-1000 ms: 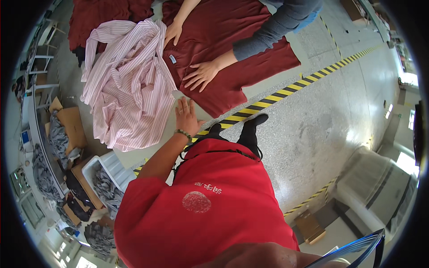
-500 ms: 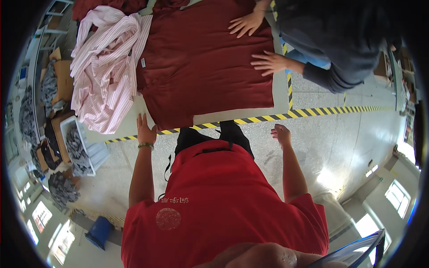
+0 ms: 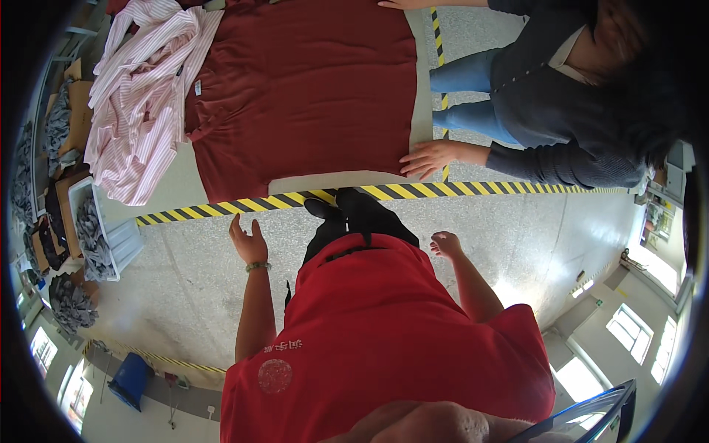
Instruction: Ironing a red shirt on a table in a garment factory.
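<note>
A dark red knit top (image 3: 310,96) lies spread on the pale table (image 3: 336,179), a small white label near its left end. My left hand (image 3: 249,240) hovers just short of the table's near edge, fingers apart and holding nothing. Off to the right, my right hand (image 3: 445,244) hangs over the floor with its fingers loosely bent and nothing seen in it; it touches no cloth. Across the right end of the top, a co-worker's hand (image 3: 427,159) rests at the near corner, and the co-worker's other hand (image 3: 402,4) is at the far side.
A crumpled pink-and-white striped shirt (image 3: 144,111) lies left of the red top. Beyond it stand a white bin (image 3: 111,240) of grey cloth and cardboard boxes (image 3: 80,114). Yellow-black tape (image 3: 413,191) runs along the floor. A blue bin (image 3: 130,380) stands at lower left.
My left hand has drawn back from the table's near edge. The co-worker's hands have spread apart, one to the near corner of the top, the other to its far side. The view has shifted.
</note>
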The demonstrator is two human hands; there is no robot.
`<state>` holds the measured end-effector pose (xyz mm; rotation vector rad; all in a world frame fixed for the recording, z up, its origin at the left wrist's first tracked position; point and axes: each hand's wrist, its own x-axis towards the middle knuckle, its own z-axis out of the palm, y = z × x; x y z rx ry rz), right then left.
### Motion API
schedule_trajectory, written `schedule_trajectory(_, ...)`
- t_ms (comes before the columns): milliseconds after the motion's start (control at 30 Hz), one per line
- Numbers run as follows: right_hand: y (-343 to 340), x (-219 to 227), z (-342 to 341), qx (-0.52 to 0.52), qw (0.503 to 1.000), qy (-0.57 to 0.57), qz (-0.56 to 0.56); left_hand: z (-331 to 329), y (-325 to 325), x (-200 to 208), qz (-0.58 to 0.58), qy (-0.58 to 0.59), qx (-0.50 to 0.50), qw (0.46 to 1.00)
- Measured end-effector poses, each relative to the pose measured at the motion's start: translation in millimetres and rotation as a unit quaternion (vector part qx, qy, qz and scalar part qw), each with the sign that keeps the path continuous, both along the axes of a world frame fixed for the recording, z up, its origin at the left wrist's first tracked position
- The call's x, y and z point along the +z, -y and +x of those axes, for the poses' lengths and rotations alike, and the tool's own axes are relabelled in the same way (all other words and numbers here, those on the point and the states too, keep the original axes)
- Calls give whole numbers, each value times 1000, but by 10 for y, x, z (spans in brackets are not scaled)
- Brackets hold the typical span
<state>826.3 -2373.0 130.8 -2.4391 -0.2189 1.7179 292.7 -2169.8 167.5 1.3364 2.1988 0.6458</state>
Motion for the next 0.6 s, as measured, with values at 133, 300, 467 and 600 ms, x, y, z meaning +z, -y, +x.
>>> schedule_trajectory(133, 72, 34, 130, 35, 999, -15, 15, -247, 757, -597, -88, 53, -36, 994)
schedule_trajectory(300, -77, -304, 566, 149, 987, -55, -16, -83, 1624, -794, -320, 269, 105, 902)
schedule_trajectory(467, -697, -423, 1147, 186, 979, -67, 47, 238, 2323, -839, -347, 271, 247, 863)
schedule_trajectory(600, -879, -584, 1782, 175, 979, -69, 73, 955, 2406, -739, -346, 301, 383, 802)
